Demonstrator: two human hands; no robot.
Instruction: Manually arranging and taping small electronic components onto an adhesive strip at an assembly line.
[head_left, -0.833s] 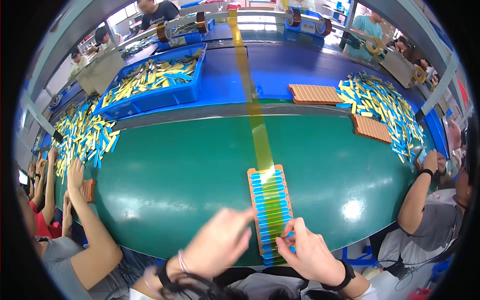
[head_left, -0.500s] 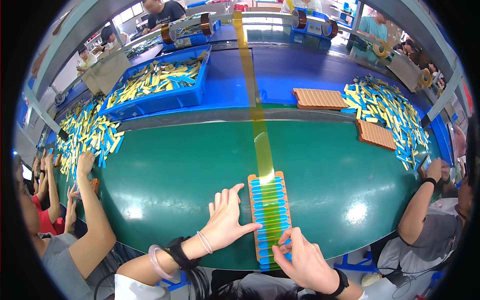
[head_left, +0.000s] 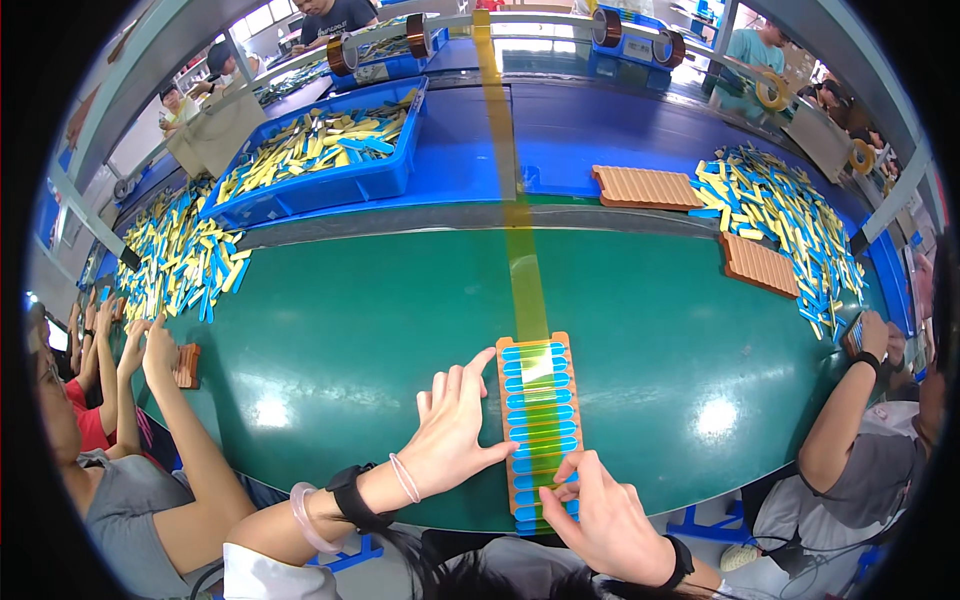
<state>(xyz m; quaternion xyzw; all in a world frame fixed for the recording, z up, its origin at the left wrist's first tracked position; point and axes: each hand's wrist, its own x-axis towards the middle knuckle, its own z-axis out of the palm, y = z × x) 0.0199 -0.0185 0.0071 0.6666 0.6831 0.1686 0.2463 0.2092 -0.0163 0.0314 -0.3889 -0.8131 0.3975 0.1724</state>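
A narrow brown ribbed tray (head_left: 504,375) lies lengthwise before me on the green tabletop, with several blue rounded strips (head_left: 522,432) set crosswise in its grooves. A band of clear yellow tape (head_left: 527,290) comes down from the far rail and lies along the tray's middle, over the strips. My left hand (head_left: 452,415) is spread at the tray's left side; its index fingertip is at the far left corner and its thumb at the left edge. Over the near right part, my right hand (head_left: 610,520) has loosely bent fingers, thumb and index apart, close to the tape.
Piles of yellow and blue strips lie at left (head_left: 190,265) and right (head_left: 785,225). A blue bin (head_left: 310,205) of such strips stands far left. Two brown trays (head_left: 648,187) sit by the right pile. Tape rolls (head_left: 343,54) hang on the far rail. Co-workers' arms (head_left: 205,440) flank me.
My left index finger has stretched to the tray's far left corner. My right hand stays over the near end, almost unmoved. At left, a co-worker's hands have shifted; the view has moved slightly.
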